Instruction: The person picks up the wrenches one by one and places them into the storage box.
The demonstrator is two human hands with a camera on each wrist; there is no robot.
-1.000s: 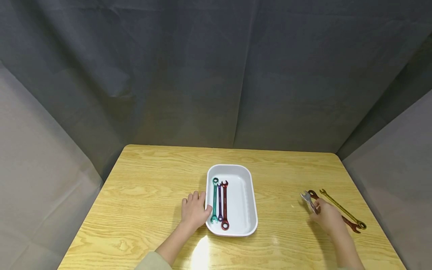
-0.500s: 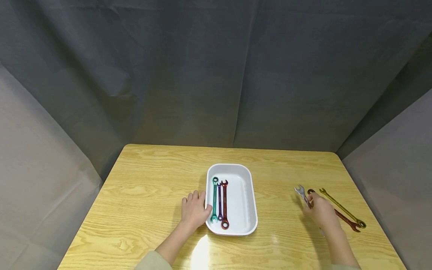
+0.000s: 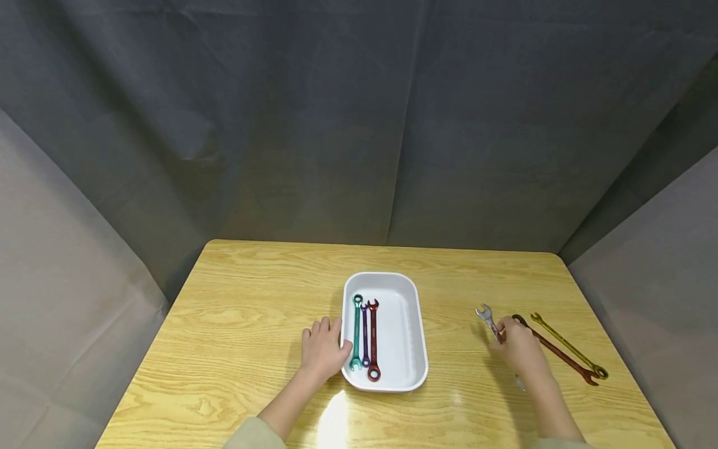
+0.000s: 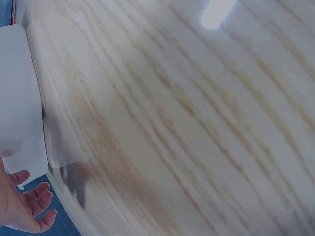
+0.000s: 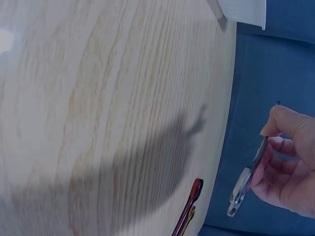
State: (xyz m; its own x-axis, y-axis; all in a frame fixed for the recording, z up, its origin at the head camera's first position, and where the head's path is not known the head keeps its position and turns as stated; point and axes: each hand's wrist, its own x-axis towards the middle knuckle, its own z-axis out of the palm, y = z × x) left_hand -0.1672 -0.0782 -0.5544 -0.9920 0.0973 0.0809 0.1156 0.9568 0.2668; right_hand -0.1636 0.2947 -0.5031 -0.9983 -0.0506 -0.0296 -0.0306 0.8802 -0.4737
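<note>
My right hand (image 3: 518, 348) grips a silver wrench (image 3: 485, 315) and holds it just above the table, right of the white tray (image 3: 412, 324); the right wrist view shows my fingers (image 5: 290, 162) curled round the silver wrench (image 5: 245, 186). A dark red wrench (image 3: 561, 357) and a yellow wrench (image 3: 569, 347) lie on the table to the right of that hand. My left hand (image 3: 321, 350) rests flat on the table against the tray's left rim. Inside the tray lie a green wrench (image 3: 356, 333), a purple wrench (image 3: 365, 335) and a red wrench (image 3: 373, 340), side by side.
The wooden table (image 3: 247, 324) is walled in by grey cloth at the back and both sides. Its right edge runs close behind the yellow wrench. In the left wrist view the tray's rim (image 4: 19, 98) sits just above my fingers (image 4: 34, 196).
My right hand has lifted the silver wrench away from the other two and carried it leftward towards the tray. The left hand has stayed still.
</note>
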